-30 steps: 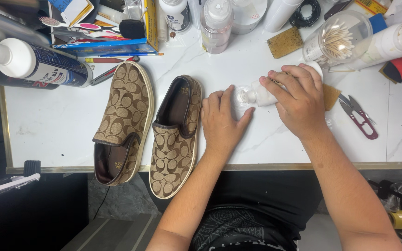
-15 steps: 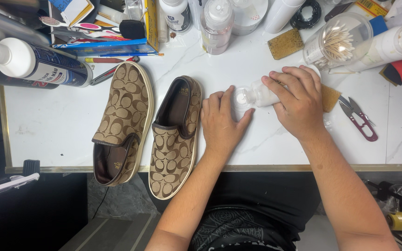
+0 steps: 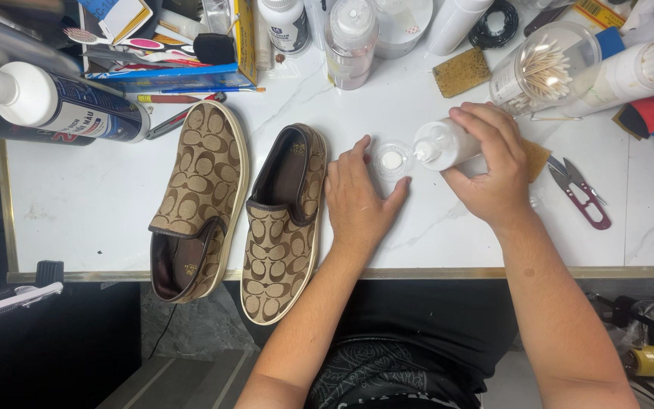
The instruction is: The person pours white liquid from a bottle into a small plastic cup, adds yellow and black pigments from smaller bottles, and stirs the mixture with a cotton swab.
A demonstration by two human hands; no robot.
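The right hand [image 3: 493, 163] is gripping a tilted white squeeze bottle [image 3: 444, 144], its fingers closed around it, over a small clear dish [image 3: 392, 160] on the white marble bench [image 3: 448, 227]. The left hand [image 3: 357, 201] is lying open just beside the dish, near two brown patterned shoes [image 3: 281, 220].

Both forearms bare to past the elbow; no sleeves in view, and no rings, watch or gloves on the hands: left hand [image 3: 359, 198], right hand [image 3: 491, 168]. Fingernails short and unpainted. Torso in a black shirt [image 3: 410, 341] with a pale grey printed pattern near the lower edge.
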